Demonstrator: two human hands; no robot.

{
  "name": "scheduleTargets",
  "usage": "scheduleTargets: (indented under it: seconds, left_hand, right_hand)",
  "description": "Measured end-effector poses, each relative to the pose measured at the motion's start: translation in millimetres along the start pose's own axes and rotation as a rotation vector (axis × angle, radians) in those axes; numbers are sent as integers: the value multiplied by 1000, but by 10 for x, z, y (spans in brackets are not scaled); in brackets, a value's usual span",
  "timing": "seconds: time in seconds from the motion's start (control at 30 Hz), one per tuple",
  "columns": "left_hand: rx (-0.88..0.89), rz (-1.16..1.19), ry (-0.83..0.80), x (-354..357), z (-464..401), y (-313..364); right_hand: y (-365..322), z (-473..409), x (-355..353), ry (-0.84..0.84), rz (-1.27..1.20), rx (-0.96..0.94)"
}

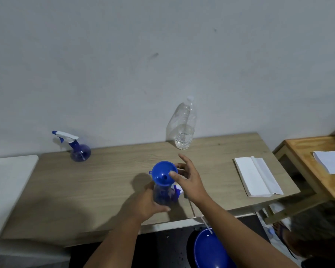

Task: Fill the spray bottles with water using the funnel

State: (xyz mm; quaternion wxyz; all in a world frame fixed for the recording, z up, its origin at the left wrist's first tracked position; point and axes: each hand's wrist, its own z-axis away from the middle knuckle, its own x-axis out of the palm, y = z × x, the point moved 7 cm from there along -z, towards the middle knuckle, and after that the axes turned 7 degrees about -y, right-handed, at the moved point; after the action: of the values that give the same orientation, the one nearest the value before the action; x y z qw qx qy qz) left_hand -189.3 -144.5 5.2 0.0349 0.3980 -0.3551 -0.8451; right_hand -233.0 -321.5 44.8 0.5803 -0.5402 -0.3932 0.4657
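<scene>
Wooden counter (108, 182) carries everything: left hand (146, 205) grips the bottle (162, 196) with the funnel (164, 173) on top; right hand (190, 178), fingers spread and holding nothing, touches the funnel's rim with its thumb.

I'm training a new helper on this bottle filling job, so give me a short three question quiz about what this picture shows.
1. True or false: the funnel sits in the neck of the spray bottle that the left hand holds.
2. Where does the water bottle stand?
A. at the back of the table, near the wall
B. on the paper
C. on the floor
3. Fill in: the second spray bottle, at the table's back left, has its sprayer ____ (on/off).

Key:
1. True.
2. A.
3. On. The right hand touches the funnel's rim with open fingers.
</scene>
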Motion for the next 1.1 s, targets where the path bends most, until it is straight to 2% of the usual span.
scheduleTargets:
  seconds: [0.07, 0.13, 0.23, 0.33, 0.47, 0.63, 0.83, 1.1]
  left_hand:
    - [-40, -220, -50, 1, -95, -342]
    - [-71, -303, -70, -178, -92, -431]
    - [-22, -240, -27, -609, -241, -276]
    - [7, -141, 134, -1073, -678, 18]
    - [123, 19, 189, -1404, -1212, 789]
    - [228, 126, 128, -1380, -1730, 1619]
    - [228, 224, 142, -1133, -2027, 1852]
    - [296, 174, 141, -716, -1673, 2298]
  right_hand:
    - [-99, -116, -202, 121, 16, -11]
    - [-263, -307, -415, 221, 63, -39]
    - [-656, -678, -723, 339, 122, -88]
    - [-1038, -1112, -951, 417, 233, -111]
    - [-1327, -1687, -1032, 379, 373, -47]
    - [-1277, -2136, -983, 247, 523, -23]
    - [-1131, -1760, -1201, 334, 413, -179]
    - [-1213, -1001, -1580, 446, 323, -253]
